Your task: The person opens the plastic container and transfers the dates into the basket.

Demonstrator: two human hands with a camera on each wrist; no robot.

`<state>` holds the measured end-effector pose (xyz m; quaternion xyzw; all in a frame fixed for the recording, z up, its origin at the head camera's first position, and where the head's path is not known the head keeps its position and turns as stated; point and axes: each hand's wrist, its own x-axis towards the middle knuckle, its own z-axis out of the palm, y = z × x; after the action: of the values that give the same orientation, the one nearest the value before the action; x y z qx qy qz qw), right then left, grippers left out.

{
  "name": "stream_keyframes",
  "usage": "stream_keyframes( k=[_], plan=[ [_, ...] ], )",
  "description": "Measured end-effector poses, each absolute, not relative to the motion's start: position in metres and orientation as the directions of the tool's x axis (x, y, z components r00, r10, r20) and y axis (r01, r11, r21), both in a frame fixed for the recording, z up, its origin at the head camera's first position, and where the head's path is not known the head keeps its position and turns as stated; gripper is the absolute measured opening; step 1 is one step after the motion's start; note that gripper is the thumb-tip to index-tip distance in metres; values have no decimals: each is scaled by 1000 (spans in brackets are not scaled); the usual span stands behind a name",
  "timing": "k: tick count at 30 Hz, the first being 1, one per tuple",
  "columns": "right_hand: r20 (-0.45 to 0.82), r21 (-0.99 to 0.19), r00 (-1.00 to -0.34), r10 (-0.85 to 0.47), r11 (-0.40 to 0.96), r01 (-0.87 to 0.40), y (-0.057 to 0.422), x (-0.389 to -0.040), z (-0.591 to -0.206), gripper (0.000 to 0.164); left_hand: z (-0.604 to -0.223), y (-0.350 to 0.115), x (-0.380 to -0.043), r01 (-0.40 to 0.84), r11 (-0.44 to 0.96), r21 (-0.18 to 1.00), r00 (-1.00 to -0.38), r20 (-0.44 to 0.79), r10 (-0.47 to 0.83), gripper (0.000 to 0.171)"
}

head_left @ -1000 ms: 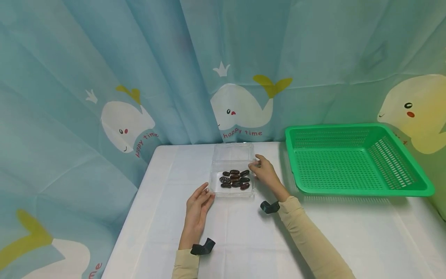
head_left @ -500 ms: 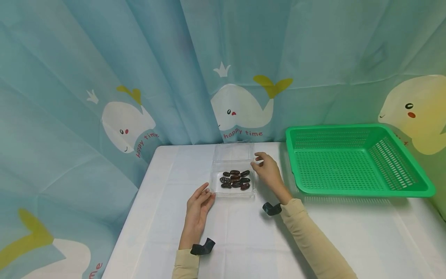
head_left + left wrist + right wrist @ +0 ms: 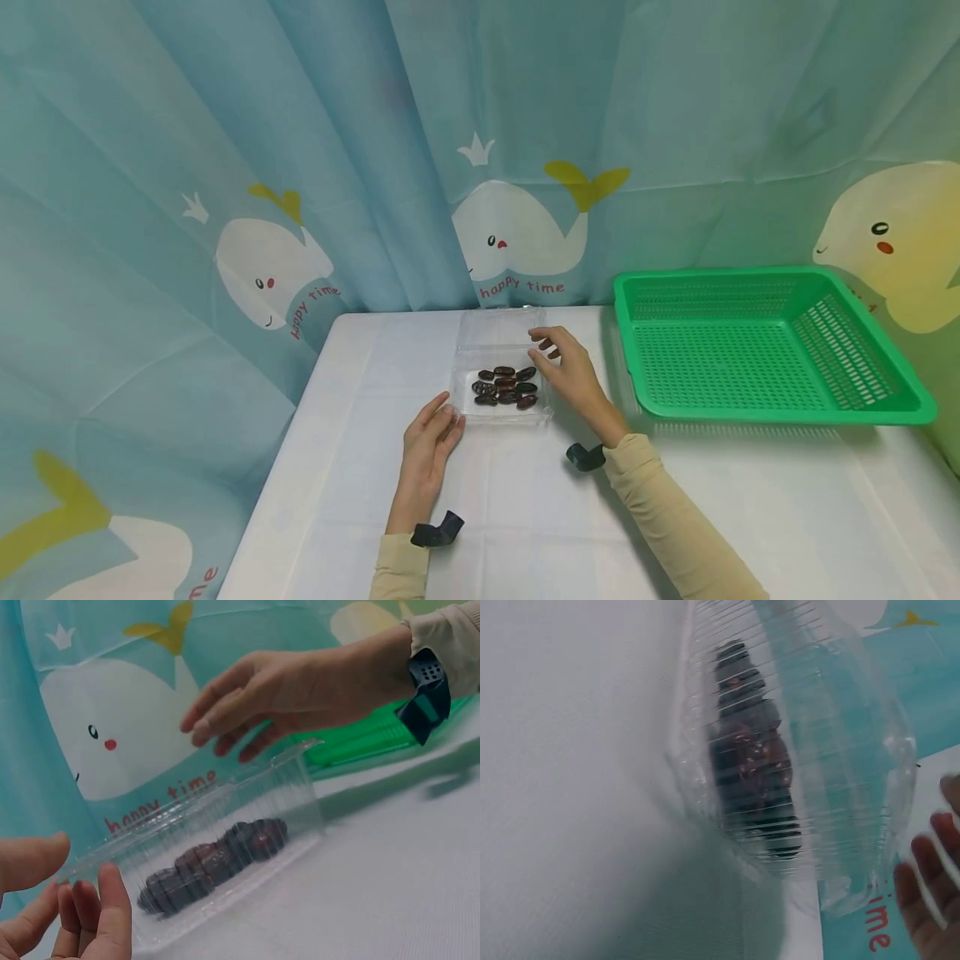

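Observation:
A clear plastic clamshell box [image 3: 467,358] stands on the white table with its lid [image 3: 501,327] folded back. In it lie several dark brown, glossy dates [image 3: 506,383], seen through the ribbed wall in both wrist views. My left hand [image 3: 429,443] pinches the box's near left corner between thumb and fingers; the left wrist view shows the rim there. Over the box's right side hovers my right hand [image 3: 573,375], its fingers loosely bent and holding nothing. In the left wrist view the right hand [image 3: 277,697] is above the rim.
A green perforated plastic basket [image 3: 772,412] stands at the right on the white-covered table [image 3: 517,508]. Behind the table hangs a blue-green curtain [image 3: 360,167] with whale prints. Each wrist wears a dark camera mount [image 3: 437,531].
My right hand drew slightly away to the right, then came back left, its fingertips now farther over the box. The left hand, box and dates have stayed in place.

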<state>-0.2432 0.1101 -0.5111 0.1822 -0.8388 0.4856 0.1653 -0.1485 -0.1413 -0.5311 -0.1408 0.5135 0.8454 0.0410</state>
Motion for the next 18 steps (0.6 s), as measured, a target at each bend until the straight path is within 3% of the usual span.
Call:
stream_keyframes(
  k=[6,12,18],
  plan=[
    [510,-696,-796,-327,386,-605,105,-244,-514,31,-534,-141,-149,-202,-444,873,-964,-258,-69,52],
    [403,-659,-756,-517,409,-631,100,-243,-510,30,-535,-141,-151,-207,-436,876,-962,-264,-75,52],
    [304,-519,-705,-641,509,-687,96,-244,-506,28,-535,-141,-150,-195,-444,875,-964,-254,-77,52]
  ],
)
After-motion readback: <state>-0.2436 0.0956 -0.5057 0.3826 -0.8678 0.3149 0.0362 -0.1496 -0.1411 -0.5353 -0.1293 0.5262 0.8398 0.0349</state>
